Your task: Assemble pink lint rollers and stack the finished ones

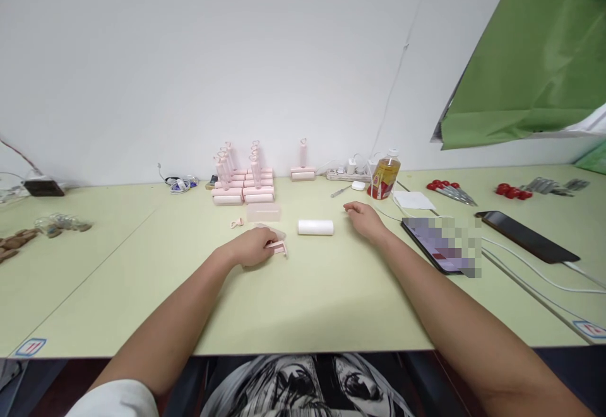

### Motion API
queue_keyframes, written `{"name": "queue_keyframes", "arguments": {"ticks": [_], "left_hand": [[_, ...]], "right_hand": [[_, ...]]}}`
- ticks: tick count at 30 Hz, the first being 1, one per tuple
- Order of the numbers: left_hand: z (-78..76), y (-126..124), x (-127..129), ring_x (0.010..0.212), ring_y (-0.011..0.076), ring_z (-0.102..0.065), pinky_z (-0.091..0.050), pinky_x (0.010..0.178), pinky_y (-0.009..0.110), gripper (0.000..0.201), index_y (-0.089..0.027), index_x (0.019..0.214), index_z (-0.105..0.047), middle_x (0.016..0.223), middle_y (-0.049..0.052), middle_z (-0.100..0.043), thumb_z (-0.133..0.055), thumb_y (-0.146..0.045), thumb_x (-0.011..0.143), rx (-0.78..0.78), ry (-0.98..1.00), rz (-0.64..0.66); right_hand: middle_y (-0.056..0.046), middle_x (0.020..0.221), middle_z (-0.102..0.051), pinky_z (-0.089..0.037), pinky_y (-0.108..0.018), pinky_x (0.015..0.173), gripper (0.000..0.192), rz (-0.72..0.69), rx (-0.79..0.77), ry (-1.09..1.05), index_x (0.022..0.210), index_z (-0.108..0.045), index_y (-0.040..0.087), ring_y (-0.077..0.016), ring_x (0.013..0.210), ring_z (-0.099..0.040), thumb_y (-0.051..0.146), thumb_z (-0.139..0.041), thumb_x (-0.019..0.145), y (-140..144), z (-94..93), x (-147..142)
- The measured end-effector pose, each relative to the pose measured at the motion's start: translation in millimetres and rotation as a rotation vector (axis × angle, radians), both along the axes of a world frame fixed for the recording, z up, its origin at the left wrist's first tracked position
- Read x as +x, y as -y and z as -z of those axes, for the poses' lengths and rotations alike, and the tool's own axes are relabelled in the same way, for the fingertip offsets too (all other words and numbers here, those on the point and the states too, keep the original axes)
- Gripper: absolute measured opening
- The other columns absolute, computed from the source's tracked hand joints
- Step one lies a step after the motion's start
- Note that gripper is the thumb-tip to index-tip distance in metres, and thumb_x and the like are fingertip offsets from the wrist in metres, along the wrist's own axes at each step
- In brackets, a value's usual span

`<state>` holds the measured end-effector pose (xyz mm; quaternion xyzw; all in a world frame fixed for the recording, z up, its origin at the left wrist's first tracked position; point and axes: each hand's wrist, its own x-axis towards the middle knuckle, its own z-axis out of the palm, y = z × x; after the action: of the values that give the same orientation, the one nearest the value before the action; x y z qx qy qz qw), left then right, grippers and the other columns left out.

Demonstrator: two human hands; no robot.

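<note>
Left hand point(253, 248) rests on the pale green table point(303, 303), fingers curled around a small pink plastic roller handle point(278, 248). Right hand point(363, 218) lies loosely spread, palm down, holding nothing, just right of a white cylindrical paper roll point(315, 227). A clear plastic cover point(263, 212) lies behind the left hand, with a stack of assembled pink lint rollers point(242, 183) beyond it.

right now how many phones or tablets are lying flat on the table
2. One screen-lit device lies just right of the right hand; a dark-screened one lies farther right, with a white cable at its end. None looks hidden.
</note>
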<state>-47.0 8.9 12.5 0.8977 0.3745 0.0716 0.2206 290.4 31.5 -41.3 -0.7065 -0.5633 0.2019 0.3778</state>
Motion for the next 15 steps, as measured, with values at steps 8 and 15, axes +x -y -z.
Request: {"name": "queue_keyframes", "arguments": {"ticks": [8, 15], "left_hand": [[5.5, -2, 0, 0.058, 0.0156, -0.062, -0.044, 0.048, 0.024, 0.029, -0.021, 0.093, -0.052, 0.086, 0.003, -0.065, -0.056, -0.048, 0.081, -0.568, 0.488, -0.279], [6.7, -9, 7, 0.041, 0.0106, -0.050, -0.039, 0.041, 0.022, 0.033, -0.023, 0.109, -0.052, 0.067, -0.003, -0.057, -0.060, -0.029, 0.077, -0.671, 0.716, -0.472]], "right_hand": [[-0.009, 0.113, -0.069, -0.045, -0.036, 0.094, 0.040, -0.233, 0.027, -0.056, 0.111, -0.067, 0.018, -0.0238, 0.104, -0.062, 0.045, -0.050, 0.087, 9, -7.6, -7], [-0.010, 0.129, -0.058, -0.039, -0.039, 0.101, 0.055, -0.568, -0.090, 0.233, 0.118, -0.063, 0.020, -0.0291, 0.120, -0.051, 0.040, -0.074, 0.068, 19, -14.3, -10]]}}
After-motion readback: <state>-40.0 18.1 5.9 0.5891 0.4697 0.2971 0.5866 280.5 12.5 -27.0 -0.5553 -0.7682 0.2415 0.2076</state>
